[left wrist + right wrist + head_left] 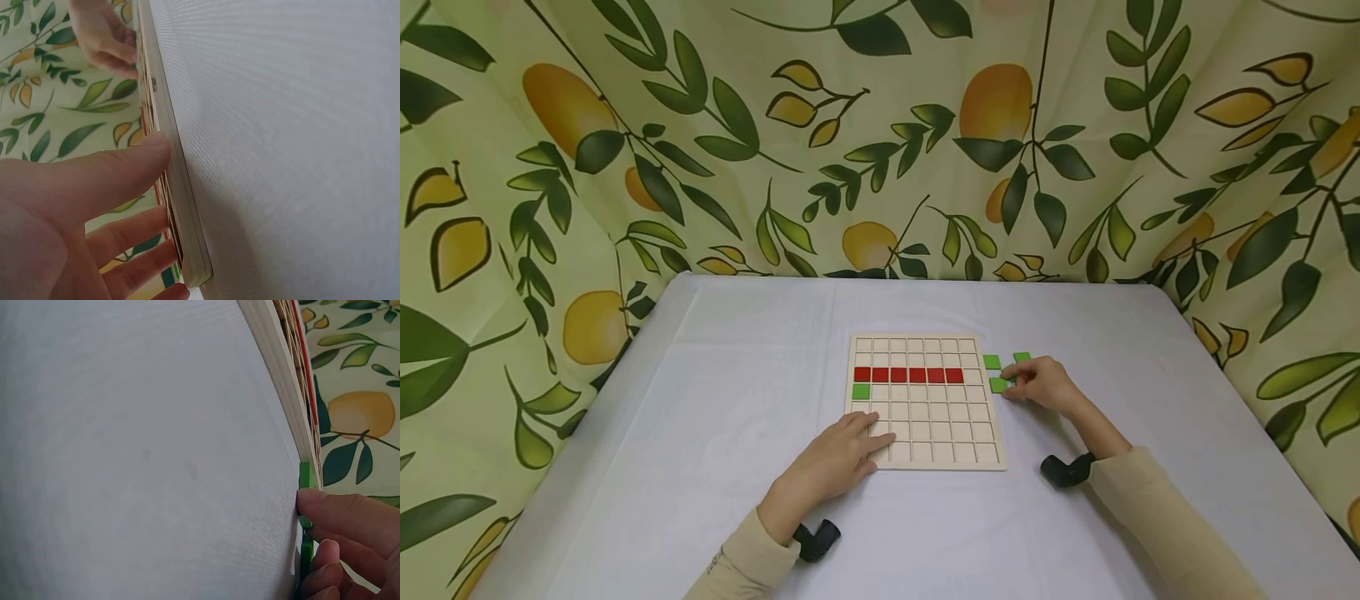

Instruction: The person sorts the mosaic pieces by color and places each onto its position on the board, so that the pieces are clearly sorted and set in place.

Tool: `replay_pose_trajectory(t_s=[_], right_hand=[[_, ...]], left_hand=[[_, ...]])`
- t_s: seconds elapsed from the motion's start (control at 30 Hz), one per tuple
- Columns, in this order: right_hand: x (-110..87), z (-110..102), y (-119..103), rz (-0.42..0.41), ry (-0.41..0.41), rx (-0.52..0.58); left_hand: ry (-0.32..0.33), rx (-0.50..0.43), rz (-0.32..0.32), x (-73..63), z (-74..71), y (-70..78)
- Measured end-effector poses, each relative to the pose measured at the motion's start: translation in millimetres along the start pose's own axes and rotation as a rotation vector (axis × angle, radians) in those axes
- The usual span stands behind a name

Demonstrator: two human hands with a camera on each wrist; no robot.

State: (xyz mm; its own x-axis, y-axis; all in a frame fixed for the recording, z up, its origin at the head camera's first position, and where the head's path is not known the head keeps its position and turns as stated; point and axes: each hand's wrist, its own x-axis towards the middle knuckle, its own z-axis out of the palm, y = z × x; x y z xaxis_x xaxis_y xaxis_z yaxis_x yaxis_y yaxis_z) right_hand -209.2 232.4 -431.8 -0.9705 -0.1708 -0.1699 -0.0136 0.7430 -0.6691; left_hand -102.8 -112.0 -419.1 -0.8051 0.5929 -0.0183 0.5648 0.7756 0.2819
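A pale wooden grid board (940, 432) lies on the table. Along one of its rows runs a line of red square tiles (898, 376), and a single green tile (861, 392) sits below the leftmost one. My left hand (838, 454) rests on the board's lower left part with spread fingers; in the left wrist view its thumb (134, 164) touches the board's edge. Right of the board, my right hand (1041, 383) pinches a small green tile (305, 522), mostly hidden by the fingertips. Loose green tiles lie close by, one nearer the board (997, 385).
More green tiles lie beyond the right hand, one beside the board (992, 362) and one farther right (1022, 357). A white cloth (737, 375) covers the table. Behind it hangs a leaf-and-fruit patterned curtain (910, 150). Black devices (1066, 472) are strapped at both wrists.
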Motion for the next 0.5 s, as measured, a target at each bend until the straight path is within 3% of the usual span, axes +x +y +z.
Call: replay_pose_trajectory(t_s=[0.5], right_hand=[[-0.1,-1.2,-0.9,-0.050,0.004,-0.045]], left_hand=[[-0.004,-0.016,-0.012,-0.7,0.3,0.3]])
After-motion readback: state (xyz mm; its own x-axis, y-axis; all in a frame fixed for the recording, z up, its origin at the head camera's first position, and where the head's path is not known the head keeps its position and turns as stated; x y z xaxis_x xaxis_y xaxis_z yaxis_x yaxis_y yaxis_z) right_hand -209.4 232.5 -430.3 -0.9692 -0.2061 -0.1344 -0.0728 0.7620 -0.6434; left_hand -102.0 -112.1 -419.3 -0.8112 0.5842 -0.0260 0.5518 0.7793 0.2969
